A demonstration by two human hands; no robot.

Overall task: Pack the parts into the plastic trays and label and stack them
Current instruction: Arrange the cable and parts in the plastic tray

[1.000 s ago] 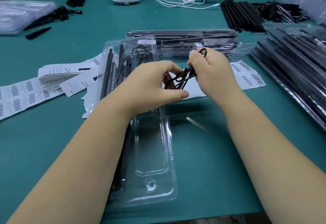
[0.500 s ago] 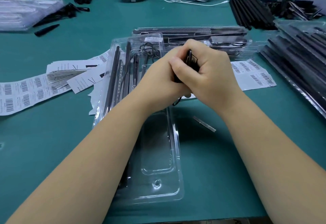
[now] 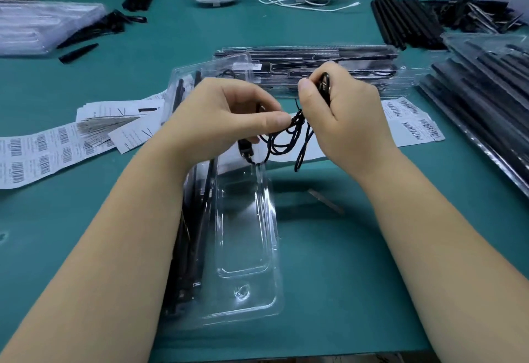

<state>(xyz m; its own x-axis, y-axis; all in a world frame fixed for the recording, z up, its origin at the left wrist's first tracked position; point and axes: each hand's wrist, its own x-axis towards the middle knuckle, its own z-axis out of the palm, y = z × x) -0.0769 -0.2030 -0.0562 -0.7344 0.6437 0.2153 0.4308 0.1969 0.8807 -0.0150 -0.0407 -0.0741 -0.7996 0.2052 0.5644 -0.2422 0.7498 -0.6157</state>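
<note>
Two hands hold one black cable (image 3: pixel 286 136) above the clear plastic tray (image 3: pixel 246 248). Left hand (image 3: pixel 226 116) pinches the tangled loops between thumb and fingers. Right hand (image 3: pixel 343 113) has fingers curled round the cable's upper end.

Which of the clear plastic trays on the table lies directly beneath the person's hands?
The open tray at centre, lengthwise toward the person. The sideways stack lies behind the hands; other piles sit far left and right.

Green table (image 3: pixel 329 291): clear tray (image 3: pixel 246 248), barcode labels (image 3: pixel 37 156), black rods (image 3: pixel 406 22).
</note>
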